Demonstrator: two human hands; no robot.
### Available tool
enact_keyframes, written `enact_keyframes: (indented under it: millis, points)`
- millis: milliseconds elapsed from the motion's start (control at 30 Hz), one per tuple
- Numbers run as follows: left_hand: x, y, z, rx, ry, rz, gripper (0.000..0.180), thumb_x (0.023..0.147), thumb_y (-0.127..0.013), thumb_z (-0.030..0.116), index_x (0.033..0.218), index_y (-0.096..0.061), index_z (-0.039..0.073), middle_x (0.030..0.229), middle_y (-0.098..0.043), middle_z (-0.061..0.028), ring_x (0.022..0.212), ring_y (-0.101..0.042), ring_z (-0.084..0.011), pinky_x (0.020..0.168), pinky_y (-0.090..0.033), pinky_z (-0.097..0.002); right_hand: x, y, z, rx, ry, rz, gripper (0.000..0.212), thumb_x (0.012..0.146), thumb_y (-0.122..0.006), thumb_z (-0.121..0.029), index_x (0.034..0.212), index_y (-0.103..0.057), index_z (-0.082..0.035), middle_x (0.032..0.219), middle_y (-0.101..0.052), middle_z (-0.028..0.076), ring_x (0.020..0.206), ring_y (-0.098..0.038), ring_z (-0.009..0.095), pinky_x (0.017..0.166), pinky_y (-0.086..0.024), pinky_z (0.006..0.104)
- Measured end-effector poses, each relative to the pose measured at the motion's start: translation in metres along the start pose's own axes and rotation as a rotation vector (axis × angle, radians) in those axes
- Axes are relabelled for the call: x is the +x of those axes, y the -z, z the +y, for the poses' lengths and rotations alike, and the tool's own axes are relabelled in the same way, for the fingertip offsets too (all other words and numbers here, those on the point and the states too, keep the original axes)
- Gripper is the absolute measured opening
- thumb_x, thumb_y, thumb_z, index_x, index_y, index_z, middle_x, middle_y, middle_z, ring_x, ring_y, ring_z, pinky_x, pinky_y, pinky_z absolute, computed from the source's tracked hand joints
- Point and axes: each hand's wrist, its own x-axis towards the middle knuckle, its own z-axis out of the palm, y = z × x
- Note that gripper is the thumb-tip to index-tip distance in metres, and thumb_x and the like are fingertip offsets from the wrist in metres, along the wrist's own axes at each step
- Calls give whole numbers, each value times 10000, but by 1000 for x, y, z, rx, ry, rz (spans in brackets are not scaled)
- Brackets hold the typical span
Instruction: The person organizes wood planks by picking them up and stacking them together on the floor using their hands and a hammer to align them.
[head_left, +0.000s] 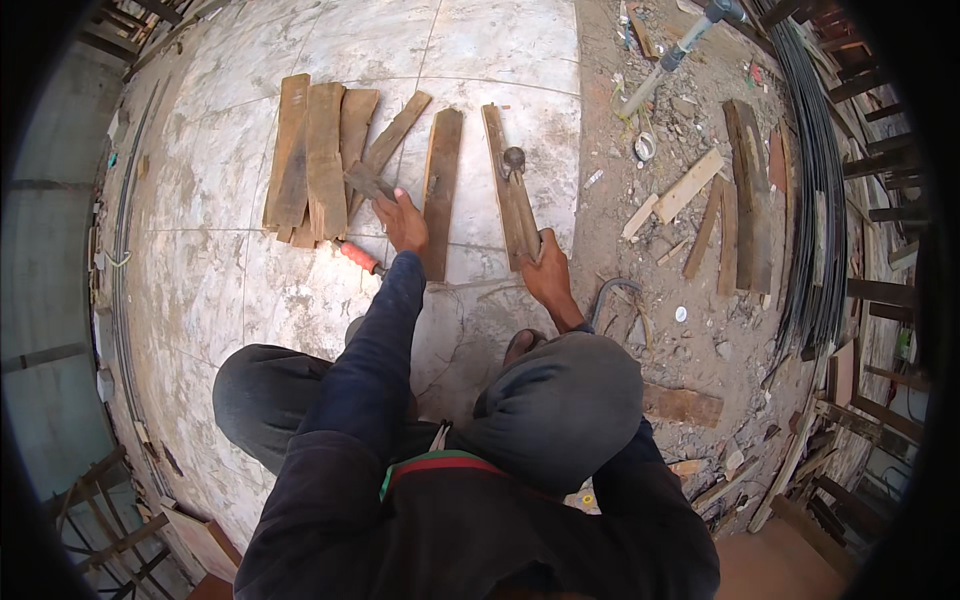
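Left hand (405, 222): fingers closed around short dark board (366, 182), upper left of centre.
Right hand (549, 270): fingers gripping plank (518, 217) near its lower end, upper centre.
Hazard: loosened grip could tip plank, dislodging dark round knob (513, 158).

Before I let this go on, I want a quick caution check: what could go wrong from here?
The bare right grip is around worn wood, so splinters seem possible. The overlapping boards lie unevenly and might slide if the left grip knocks them. The red-handled tool lies beside that pile, close to the left grip, and could get bumped.
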Motion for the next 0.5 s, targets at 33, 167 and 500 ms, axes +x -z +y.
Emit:
enact_keyframes:
  millis: [33,167,500]
  points:
    - [13,8,-5,-74,-20,21,726,1029,-307,484,1497,-249,-68,1546,-204,-343,1462,-184,-444,1200,-155,-478,4,7,-11,36,12,17,359,812,-632,-121,1111,-479,5,922,-648,324,952,-636,494,821,-490,519]
    - [12,19,-5,214,-85,78,696,968,-500,419,1446,-334,-60,1528,-271,-313,1432,-262,-444,1139,-283,-516,-6,22,0,87,-86,88,344,807,-635,-118,1090,-492,16,849,-638,271,827,-643,447,775,-495,480]
    - [-42,-11,22,865,-380,-287,772,739,-783,211,1370,-394,-2,1189,-526,-192,1154,-547,-399,970,-434,-493,16,16,61,-259,-25,287,468,832,-709,-193,1222,-521,-15,931,-565,145,835,-604,275,715,-492,407]
